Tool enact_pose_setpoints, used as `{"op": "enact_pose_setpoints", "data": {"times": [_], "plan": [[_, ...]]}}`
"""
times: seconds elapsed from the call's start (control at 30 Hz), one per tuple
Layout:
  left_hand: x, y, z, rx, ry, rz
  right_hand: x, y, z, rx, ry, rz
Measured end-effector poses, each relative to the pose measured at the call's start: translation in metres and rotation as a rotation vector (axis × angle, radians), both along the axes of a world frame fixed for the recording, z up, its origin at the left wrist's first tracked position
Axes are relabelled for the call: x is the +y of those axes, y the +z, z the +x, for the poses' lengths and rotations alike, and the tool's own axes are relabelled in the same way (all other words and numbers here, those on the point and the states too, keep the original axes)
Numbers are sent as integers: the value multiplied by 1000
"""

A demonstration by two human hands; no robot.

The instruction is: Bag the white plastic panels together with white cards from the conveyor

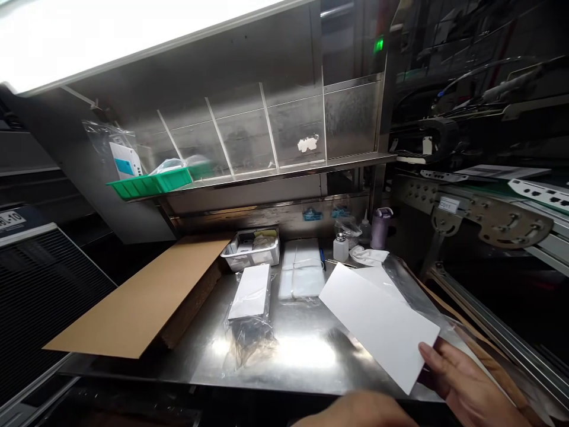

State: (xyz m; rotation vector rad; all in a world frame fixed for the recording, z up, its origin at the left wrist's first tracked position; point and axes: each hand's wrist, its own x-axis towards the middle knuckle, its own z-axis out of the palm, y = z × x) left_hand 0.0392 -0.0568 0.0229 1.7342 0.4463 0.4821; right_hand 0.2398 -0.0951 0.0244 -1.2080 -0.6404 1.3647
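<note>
My right hand [471, 379], at the lower right, pinches a flat white card [377, 323] by its near corner, thumb on top. The card is tilted above the right side of the steel bench. Beneath its far edge another white sheet [377, 276] partly shows. My left hand [355, 410] is blurred at the bottom edge, below the card; its fingers are hidden. A stack of white cards [251, 290] in clear plastic lies mid-bench, and a bundle of clear plastic bags [302, 279] lies to its right.
A large brown board [146, 290] rests raised on the left of the steel bench [306, 356]. A white basket [253, 255], a dispenser bottle [341, 248], a white cloth [368, 255] and a purple tumbler [381, 228] stand behind. A green tray [151, 181] sits on the shelf; machinery [489, 219] is at right.
</note>
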Motion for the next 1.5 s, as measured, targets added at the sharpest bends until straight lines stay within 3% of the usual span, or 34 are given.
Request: {"op": "enact_pose_setpoints", "data": {"times": [0.1,0.17,0.3,0.4,0.7,0.93,1.23,1.5], "plan": [[20,4,-14,22,233,-189,-2,0,-13,-490,-11,174],[25,7,-20,-73,375,-361,1,1,-23,-830,-22,338],[15,7,-26,-387,391,-585,15,0,-38,-1388,77,670],[8,4,-26,-564,360,-620,27,-3,-48,-1626,90,742],[12,12,-28,-565,434,-597,32,8,-71,-1821,6,870],[12,12,-24,-535,546,-686,33,-2,-70,-1858,45,847],[15,12,-26,-549,453,-602,36,3,-73,-1860,39,858],[18,0,-27,-533,490,-590,37,-1,-72,-1864,74,841]]}}
